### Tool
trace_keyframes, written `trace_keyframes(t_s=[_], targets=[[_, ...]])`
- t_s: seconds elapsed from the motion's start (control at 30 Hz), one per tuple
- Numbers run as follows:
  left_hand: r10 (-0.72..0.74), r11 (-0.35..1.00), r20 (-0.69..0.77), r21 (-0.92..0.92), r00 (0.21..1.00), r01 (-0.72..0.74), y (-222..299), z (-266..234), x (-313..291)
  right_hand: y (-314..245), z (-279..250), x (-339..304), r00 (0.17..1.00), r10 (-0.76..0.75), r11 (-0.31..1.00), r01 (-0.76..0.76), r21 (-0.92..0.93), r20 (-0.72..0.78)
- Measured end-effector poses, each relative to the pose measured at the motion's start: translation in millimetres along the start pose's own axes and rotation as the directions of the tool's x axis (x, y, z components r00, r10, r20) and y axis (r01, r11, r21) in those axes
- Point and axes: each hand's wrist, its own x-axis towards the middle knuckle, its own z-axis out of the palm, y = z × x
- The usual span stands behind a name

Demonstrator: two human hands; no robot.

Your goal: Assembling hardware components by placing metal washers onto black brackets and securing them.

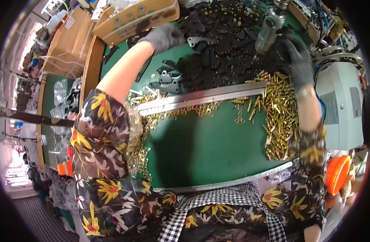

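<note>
My left hand (165, 38), in a dark grey glove, is at the far left of the pile, its fingers curled together. Whatever is in them, if anything, is hidden. Beside its fingertips lies a silvery shaped plate (201, 41) on a heap of black metal plates (221, 60). My right hand (298, 60), gloved too, reaches over the heap's right side with its fingers stretched out; their tips blend into the dark parts. A metal power screwdriver (269, 30) hangs upright just left of it, apart from the hand.
A metal rail (205, 97) crosses the green worktop (217, 141). Brass pins (279, 105) are heaped at the right, small brass rings (142, 161) at the left. A cardboard box (138, 20) stands far left, a grey-green machine housing (340, 107) and an orange tub (337, 175) at right.
</note>
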Motion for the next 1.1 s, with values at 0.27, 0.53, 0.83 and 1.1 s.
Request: trace_keyframes(t_s=[0.27, 0.53, 0.83, 1.1], targets=[[-0.093, 0.949, 0.134, 0.311, 0.987, 0.047, 1, 63, -70, 14, -31, -249, 0.887, 0.014, 0.867, 0.219, -0.447, 0.461], [-0.458, 0.881, 0.424, 0.332, 0.781, 0.337, 44, 46, -33, 27, -38, -298, 0.887, -0.119, 0.834, 0.333, -0.439, 0.447], [-0.423, 0.904, 0.291, 0.199, 0.858, 0.378, 35, 58, -37, 34, -41, -298, 0.876, -0.161, 0.807, 0.382, -0.451, 0.454], [-0.448, 0.857, 0.137, 0.347, 0.884, 0.38, 3, 72, -21, 34, -40, -302, 0.868, -0.142, 0.805, 0.381, -0.455, 0.476]])
